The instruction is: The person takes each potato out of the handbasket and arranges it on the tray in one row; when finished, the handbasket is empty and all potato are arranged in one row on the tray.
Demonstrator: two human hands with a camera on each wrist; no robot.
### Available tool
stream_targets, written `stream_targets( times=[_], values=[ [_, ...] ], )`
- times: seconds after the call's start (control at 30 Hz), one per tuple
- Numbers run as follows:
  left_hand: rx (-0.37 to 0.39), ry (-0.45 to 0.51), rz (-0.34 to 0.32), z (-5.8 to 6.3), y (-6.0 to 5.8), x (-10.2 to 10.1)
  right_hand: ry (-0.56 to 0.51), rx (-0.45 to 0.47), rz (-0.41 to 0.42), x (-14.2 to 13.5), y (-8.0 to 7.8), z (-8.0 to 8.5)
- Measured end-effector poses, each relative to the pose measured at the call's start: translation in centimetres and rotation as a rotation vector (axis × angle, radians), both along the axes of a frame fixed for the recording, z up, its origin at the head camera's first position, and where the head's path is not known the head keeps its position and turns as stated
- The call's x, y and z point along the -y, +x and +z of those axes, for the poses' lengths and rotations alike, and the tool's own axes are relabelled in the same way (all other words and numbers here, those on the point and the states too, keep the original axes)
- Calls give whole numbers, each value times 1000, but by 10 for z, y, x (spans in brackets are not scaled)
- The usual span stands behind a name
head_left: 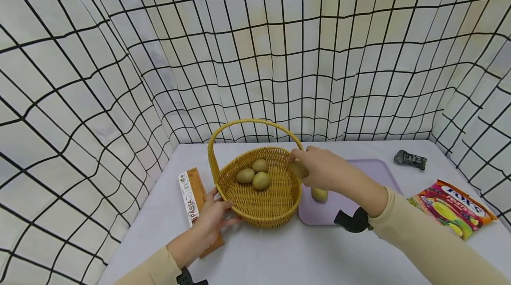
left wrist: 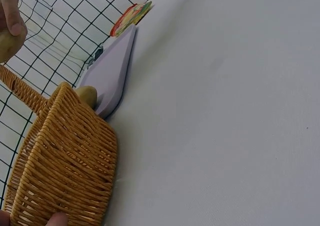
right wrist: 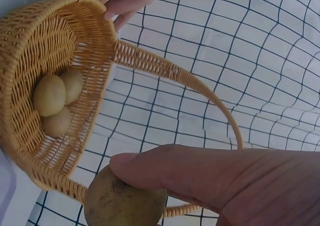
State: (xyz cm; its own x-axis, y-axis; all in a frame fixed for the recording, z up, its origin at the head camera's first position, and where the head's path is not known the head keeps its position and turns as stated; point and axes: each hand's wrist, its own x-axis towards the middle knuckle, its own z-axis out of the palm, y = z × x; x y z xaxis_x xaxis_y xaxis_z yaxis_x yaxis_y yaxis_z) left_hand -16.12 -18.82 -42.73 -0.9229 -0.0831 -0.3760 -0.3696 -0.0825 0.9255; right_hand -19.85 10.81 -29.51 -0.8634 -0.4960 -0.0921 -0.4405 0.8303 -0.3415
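Note:
Three potatoes [head_left: 261, 181] lie together in a yellow-brown wicker basket [head_left: 275, 221] with a tall arched handle. My right hand [head_left: 323, 168] pinches another potato [right wrist: 122, 201] between thumb and fingers, above the basket's right rim by the handle's end. At the basket's left front side, my left hand [head_left: 213, 216] holds the rim; its fingertips [left wrist: 57, 219] press on the weave in the left wrist view. One more potato [head_left: 319, 195] sits on a lilac tray [head_left: 313, 219] to the right, partly under my right hand.
An orange and white pasta box [head_left: 191, 196] lies left of the basket, partly behind my left hand. On the right are a dark wrapped bar [head_left: 410, 160] and a colourful Fox's fruits bag [head_left: 453, 208]. Black netting [head_left: 279, 54] over white cloth encloses the white table.

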Motion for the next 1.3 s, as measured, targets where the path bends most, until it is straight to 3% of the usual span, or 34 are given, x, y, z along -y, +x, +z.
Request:
stream_targets(
  times=[0.4,0.6,0.73,0.97,1.3],
  values=[
    [-7,14,1,-1,1,2,13,-37,-42,-38,-3,-1],
    [-16,31,-4,-1,3,4,-9,17,-78,-55,-8,-13],
    [-15,46,-12,-1,3,5,-21,47,-98,-65,-12,-29],
    [-13,57,-12,-1,3,4,-51,119,-152,-74,-22,-71],
    [-16,52,-15,0,1,2,-112,38,-214,-84,-34,-122]
  ],
)
